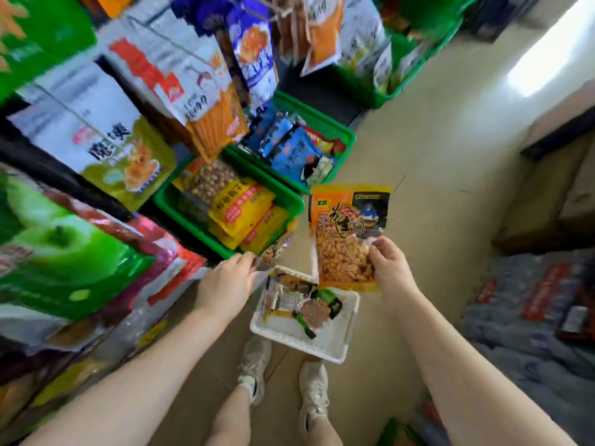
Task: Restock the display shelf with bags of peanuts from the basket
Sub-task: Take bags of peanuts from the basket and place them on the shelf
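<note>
peanut bag (347, 233), orange and yellow with a clear window showing the nuts, held upright in mid-air above the floor, between the green shelf bin (225, 204) and the white basket (306, 320). right hand (389, 268): grip closed on the bag's lower right edge, thumb on the front face. left hand (228, 281): grip pinching a second, motion-blurred packet (273, 252) at the near corner of the green shelf bin, which holds yellow packs and a clear pack of nuts. white basket on the floor just ahead of the person's shoes (283, 381), with a few packets lying in it. a second green bin (309, 143) of blue packets stands beyond the first; hanging snack bags (161, 78) fill the shelf at left.
</note>
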The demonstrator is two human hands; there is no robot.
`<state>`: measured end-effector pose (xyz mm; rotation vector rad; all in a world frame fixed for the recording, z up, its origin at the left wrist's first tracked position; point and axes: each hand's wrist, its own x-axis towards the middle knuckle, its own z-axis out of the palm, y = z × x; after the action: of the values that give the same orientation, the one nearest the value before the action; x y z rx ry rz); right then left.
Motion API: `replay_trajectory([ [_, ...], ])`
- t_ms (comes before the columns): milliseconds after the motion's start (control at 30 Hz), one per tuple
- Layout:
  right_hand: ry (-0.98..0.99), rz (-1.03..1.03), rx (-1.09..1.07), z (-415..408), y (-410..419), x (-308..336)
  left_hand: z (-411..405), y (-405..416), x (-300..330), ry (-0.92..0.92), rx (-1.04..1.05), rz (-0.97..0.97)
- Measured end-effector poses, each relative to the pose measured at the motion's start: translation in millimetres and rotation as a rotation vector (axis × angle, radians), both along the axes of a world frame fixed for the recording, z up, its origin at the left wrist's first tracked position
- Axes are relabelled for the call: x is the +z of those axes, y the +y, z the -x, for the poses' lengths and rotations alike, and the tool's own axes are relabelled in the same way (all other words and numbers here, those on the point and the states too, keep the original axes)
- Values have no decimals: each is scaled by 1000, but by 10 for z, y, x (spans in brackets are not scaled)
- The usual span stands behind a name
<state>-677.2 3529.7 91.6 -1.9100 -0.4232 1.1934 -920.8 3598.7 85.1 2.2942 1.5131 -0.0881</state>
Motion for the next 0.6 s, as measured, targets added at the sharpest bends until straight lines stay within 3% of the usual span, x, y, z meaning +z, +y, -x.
replay_trajectory([
  [367, 24, -504, 354, 850, 640, 2444, 973, -454, 2554, -42, 470, -522],
  [500, -58, -639, 480, 1476, 806, 3067, 1545, -786, 3201, 101, 533, -651],
  [600, -99, -734, 536, 2043, 949, 3476, 2095, -982, 3541, 71, 669, -726],
])
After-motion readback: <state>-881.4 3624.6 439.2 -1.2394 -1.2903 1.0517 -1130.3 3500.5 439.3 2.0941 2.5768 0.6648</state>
